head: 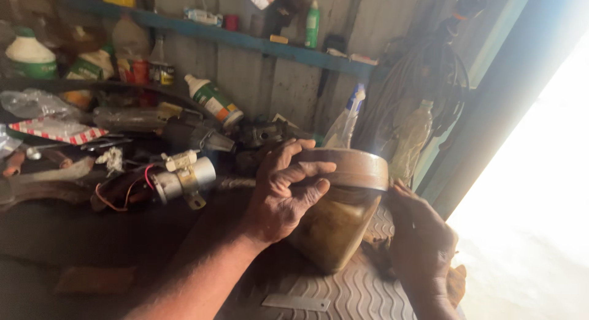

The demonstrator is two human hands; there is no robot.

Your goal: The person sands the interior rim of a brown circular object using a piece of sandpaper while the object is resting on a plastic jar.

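**Both hands on a grimy jar at the bench's right end**

Right now the person's left hand (283,194) wraps over the near-left side of a dirty translucent jar (336,225), fingers curled across the brown lid (356,167) and thumb pressed on its rim, so that hand is closed firmly on the jar. The right hand (420,237) comes in from the right, its fingertips touching the lid's right edge; whether it truly grips or merely steadies, I cannot tell from this angle.

The jar stands tilted a little on a ribbed rubber mat (362,295) at the near right of the bench, with a flat metal strip (296,303) lying on the mat just near of it. A crumpled rag (455,283) sits under the right wrist.

Left of the jar the room closes up quickly: a cylindrical metal part with red wires (181,180) lies close by, and behind it a heap of dark engine pieces runs back to the wall. A spray bottle (346,121) and a clear plastic bottle (412,139) stand just behind the jar. A blue shelf (245,43) crosses the far wall, and coiled hoses (429,81) hang at the far right.

Open space lies only to the right, where bright daylight floods past the mat's edge.
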